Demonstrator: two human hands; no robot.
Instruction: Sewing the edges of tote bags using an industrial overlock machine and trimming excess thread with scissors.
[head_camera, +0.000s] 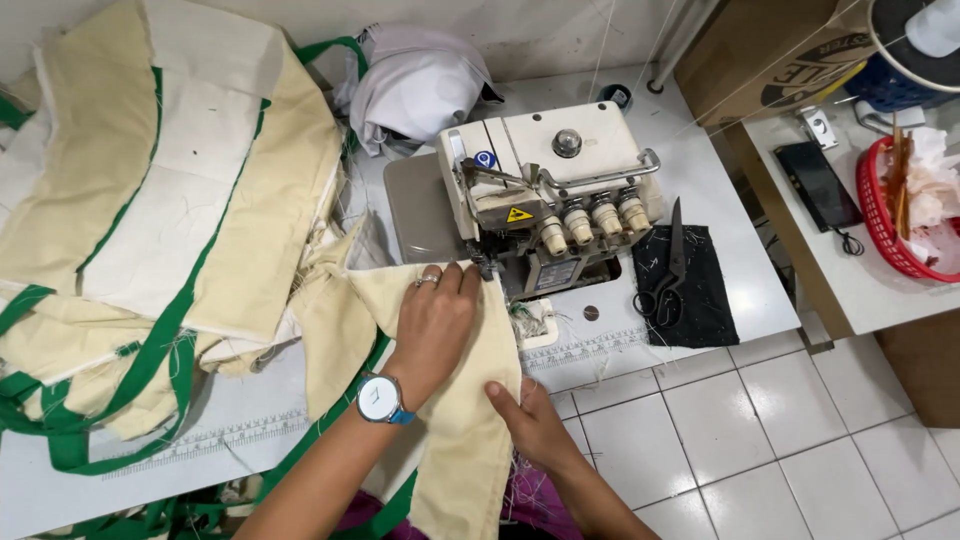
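A cream cloth piece (470, 420) lies across the table's front edge and runs up to the presser foot of a white overlock sewing machine (545, 195). My left hand (435, 320), with a ring and a wristwatch, presses flat on the cloth just left of the needle area. My right hand (530, 415) grips the cloth's right edge lower down, near the table's front. The cloth's lower end hangs toward my lap.
A heap of cream bags with green straps (170, 200) fills the table's left. Black scissors (670, 275) rest on a dark cloth to the machine's right. A white garment (415, 85) sits behind the machine. A red basket (900, 200) stands on a side table.
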